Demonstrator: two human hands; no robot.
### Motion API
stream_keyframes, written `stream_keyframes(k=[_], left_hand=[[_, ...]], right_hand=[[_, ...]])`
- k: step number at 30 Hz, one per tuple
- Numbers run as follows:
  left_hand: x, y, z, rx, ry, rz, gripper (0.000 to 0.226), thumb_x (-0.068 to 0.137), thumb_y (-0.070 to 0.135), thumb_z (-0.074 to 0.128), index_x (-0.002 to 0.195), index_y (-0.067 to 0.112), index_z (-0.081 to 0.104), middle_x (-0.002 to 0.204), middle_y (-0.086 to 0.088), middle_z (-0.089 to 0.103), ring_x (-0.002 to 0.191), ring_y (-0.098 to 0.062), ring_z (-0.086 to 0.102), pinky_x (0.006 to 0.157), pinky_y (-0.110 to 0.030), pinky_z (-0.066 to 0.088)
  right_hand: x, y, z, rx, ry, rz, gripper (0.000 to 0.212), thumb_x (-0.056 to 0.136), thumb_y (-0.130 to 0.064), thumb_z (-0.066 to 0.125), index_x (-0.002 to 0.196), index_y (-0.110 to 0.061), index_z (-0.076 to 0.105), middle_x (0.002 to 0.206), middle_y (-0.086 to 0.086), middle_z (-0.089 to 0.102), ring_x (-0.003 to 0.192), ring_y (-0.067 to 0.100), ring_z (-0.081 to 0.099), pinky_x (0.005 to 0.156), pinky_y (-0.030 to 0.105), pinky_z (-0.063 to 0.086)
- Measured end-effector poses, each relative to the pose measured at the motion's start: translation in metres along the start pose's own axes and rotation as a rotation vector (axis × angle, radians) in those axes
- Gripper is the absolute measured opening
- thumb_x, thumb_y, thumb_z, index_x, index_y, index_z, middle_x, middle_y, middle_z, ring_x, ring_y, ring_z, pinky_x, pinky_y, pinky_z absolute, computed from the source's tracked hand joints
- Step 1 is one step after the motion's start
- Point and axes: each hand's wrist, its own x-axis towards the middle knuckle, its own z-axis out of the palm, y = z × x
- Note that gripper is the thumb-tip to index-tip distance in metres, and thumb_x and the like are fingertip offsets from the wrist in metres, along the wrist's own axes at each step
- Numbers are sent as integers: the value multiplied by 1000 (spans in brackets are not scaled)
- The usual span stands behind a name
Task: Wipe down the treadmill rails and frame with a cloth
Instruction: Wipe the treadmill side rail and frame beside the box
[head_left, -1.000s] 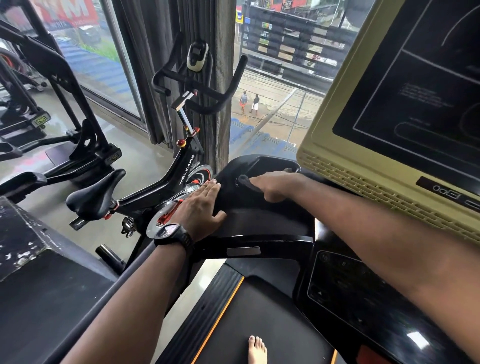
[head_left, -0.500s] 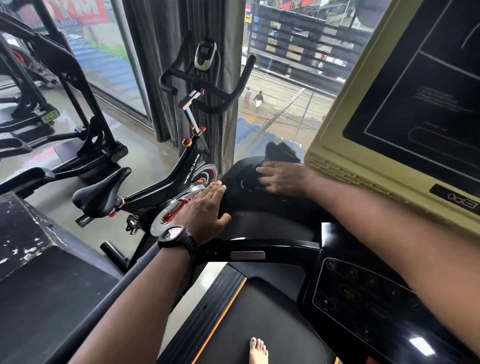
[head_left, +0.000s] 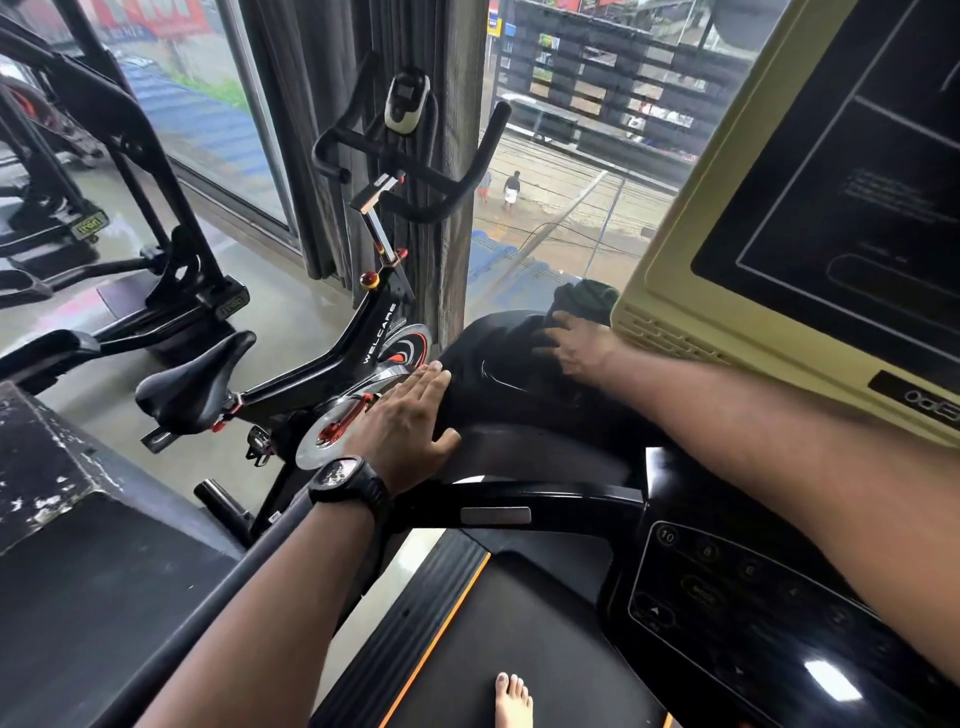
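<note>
My right hand (head_left: 579, 345) presses a dark cloth (head_left: 587, 299) onto the far corner of the treadmill's black side tray (head_left: 498, 379), right against the yellow console housing (head_left: 670, 296). The cloth bunches up beyond my fingers. My left hand (head_left: 410, 415), with a black watch on the wrist, rests flat with straight fingers on the tray's left edge. The black crossbar handrail (head_left: 561, 501) runs below both hands.
A black spin bike (head_left: 363, 348) stands close on the left, by a curtain and window. The button panel (head_left: 727, 587) lies under my right forearm. The belt (head_left: 493, 644), orange-edged side rail (head_left: 426, 613) and my bare foot (head_left: 511, 699) are below. A worn black machine (head_left: 78, 571) is at left.
My right hand slid with the cloth from the middle of the tray forward to its far corner under the console. My left hand stayed flat in place.
</note>
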Motion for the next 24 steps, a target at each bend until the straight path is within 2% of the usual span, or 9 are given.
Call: stream_keyframes(k=[3,7,10,14,16,19,22,24], left_hand=[[0,2,-1,-4,-10,-9,74,92,39,57,155,12,29,164,-5,23,152,-12,16,122,-24,11],[-1,4,-5,-10,-19,-9,74,93,38,56,156,12,26,164,-5,21,152,-12,14,120,-22,6],[-1,6,-7,-22,-28,-12,74,93,37,55,156,11,26,164,-5,21,152,-13,14,121,-23,8],[-1,6,-7,-34,-30,-15,74,92,36,57,155,10,28,164,-8,23,152,-15,16,123,-26,11],[-1,6,-6,-35,-41,-16,74,92,37,57,155,10,28,163,-8,24,152,-16,17,124,-29,13],[0,5,-6,-45,-45,-25,75,91,37,58,154,9,30,162,-10,26,152,-19,19,124,-32,16],[1,4,-6,-66,-61,-20,75,90,35,59,153,7,30,162,-12,27,151,-20,20,124,-32,15],[0,4,-7,-83,-77,-19,74,91,32,59,154,8,29,162,-11,25,152,-19,18,124,-31,13]], right_hand=[[-10,-3,-11,64,-62,52,49,109,-25,43,157,-17,36,170,5,14,156,33,13,123,57,16],[-21,-1,-34,299,-164,134,42,106,-23,47,148,-18,51,151,7,51,142,31,44,112,54,35],[-29,4,-51,565,-174,149,39,106,-17,46,144,-17,55,148,6,54,139,31,47,108,47,45],[-36,7,-71,887,-182,210,41,105,-12,46,146,-12,50,152,9,48,140,33,45,108,43,44],[-40,6,-76,1006,-210,244,41,104,-16,46,145,-11,51,152,13,46,138,35,45,110,44,44],[-52,8,-78,1214,-123,358,44,108,-35,39,141,-9,54,148,15,51,134,36,49,104,41,43],[-60,-14,-84,1399,80,542,38,102,-20,44,136,-9,54,139,17,57,122,39,58,91,41,46],[-66,-51,-89,1384,264,620,54,94,-12,47,148,-13,42,150,17,47,126,42,55,97,48,48]])
